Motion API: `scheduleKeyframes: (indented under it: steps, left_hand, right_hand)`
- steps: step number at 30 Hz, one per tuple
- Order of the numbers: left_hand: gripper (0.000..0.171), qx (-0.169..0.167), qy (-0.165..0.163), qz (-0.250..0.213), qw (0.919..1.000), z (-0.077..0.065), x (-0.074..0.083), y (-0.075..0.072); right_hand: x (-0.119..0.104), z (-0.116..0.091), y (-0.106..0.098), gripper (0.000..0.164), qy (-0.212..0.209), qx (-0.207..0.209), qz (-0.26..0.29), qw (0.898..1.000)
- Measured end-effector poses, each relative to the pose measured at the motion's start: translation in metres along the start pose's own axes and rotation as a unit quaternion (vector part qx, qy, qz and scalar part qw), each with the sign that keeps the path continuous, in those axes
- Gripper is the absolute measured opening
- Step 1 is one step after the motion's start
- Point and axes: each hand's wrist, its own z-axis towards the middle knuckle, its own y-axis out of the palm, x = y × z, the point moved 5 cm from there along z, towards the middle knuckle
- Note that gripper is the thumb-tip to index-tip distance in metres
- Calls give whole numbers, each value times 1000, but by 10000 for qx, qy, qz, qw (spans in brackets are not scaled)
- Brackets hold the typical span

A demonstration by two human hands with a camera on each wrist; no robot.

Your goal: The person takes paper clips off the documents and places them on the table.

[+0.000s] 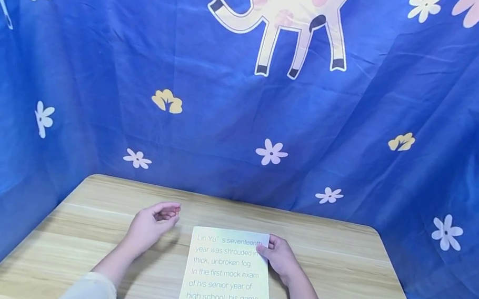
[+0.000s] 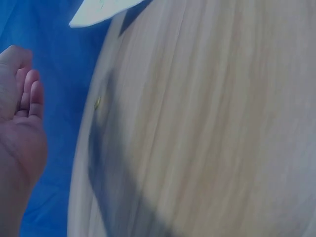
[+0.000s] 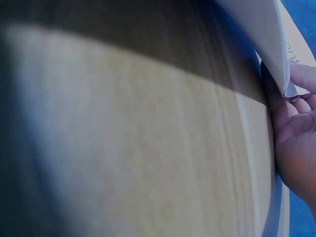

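A white printed paper [image 1: 222, 285] with large lines of English text stands out over the wooden table, its lower part cut off by the view's bottom edge. My right hand [image 1: 282, 260] pinches its upper right corner, thumb over the text and fingers behind. In the right wrist view the right hand [image 3: 298, 128] holds that paper [image 3: 264, 37] by the corner; whether it is one sheet or several, I cannot tell. To the left of the paper, apart from it, my left hand [image 1: 151, 227] hovers over the table, fingers loosely curved. Nothing clear shows in the left hand [image 2: 22, 118].
The wooden table [image 1: 342, 274] has rounded far corners. Behind it and on both sides hangs a blue curtain [image 1: 205, 127] with cow and flower prints. A tiny yellowish spot [image 2: 97, 102] shows near the table's edge in the left wrist view.
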Motion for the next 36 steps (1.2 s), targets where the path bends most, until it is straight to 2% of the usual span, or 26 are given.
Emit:
scheduleKeyframes:
  steps: [3, 6, 12, 19, 36]
  left_hand:
    - [38, 49, -132, 192, 9997, 2, -8, -8]
    - [38, -14, -283, 605, 9978, 2, -16, -13]
    - [36, -285, -293, 1201, 9919, -4, -24, -8]
    - [35, -677, -82, 1425, 9874, -6, -30, 4]
    - [33, -895, -134, 1720, 9809, -2, -29, 13]
  right_hand:
    - [0, 0, 0, 32, -7, -23, 19, 10000]
    - [1, 1, 0, 31, -4, -38, 43, 10000]
    - [1, 1, 1, 31, 16, -76, 89, 9999]
    - [0, 1, 3, 31, -10, -138, 115, 9998]
    - [0, 0, 0, 30, 6, -18, 37, 10000]
